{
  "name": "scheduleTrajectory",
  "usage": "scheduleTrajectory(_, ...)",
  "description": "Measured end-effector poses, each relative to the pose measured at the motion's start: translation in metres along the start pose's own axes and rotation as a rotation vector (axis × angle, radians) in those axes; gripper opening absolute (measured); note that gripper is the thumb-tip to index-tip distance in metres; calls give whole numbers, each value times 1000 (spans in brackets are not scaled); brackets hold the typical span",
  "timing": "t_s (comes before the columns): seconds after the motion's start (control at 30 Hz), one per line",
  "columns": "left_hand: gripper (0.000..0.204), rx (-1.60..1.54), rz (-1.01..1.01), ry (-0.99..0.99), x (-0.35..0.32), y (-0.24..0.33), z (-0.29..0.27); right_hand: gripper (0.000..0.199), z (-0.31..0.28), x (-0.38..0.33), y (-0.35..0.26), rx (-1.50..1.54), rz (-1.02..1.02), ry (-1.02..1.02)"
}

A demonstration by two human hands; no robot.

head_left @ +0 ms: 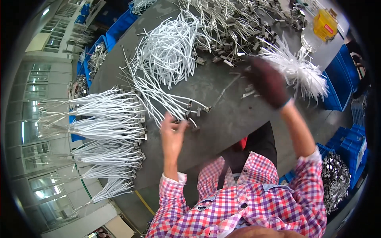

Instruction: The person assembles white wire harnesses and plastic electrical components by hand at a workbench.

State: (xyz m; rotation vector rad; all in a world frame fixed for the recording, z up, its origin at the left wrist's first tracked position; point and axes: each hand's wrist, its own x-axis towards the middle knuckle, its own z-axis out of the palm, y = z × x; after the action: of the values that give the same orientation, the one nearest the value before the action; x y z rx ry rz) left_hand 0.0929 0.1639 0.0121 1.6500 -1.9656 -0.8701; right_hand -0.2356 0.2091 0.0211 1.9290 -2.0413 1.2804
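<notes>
Blue bins (343, 85) stood right of your table (222, 119); the near-right bin (337, 180) held grey metal clips. Another blue bin (97, 53) at far left held more metal parts. Your left hand (172, 135) was raised over the table's near edge, fingers (180, 125) pinched on the clip end of a white cable (158, 99). Your right hand (270, 81), in a dark glove, reached far right beside a white cable bundle (297, 67); its fingers' grip could not be told. Sorted cable bunches (111, 131) lay left.
</notes>
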Motion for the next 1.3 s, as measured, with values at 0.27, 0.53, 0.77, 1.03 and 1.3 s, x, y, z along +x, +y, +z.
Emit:
scheduleTrajectory(0.27,28,12,253,-30,136,16,62,21,38,111,129,-646,123,-310)
scheduleTrajectory(0.53,17,383,419,-20,187,1,118,23,37,121,138,-643,154,-417)
scheduleTrajectory(0.77,18,335,478,80,181,-3,118,18,30,129,140,-713,217,-421)
scheduleTrajectory(1.03,12,753,439,-49,192,-4,120,15,-71,11,86,-391,257,-465)
scheduleTrajectory(1.3,21,-1003,-258,-738,122,51,94,25,-139,-163,-12,-220,273,-205)
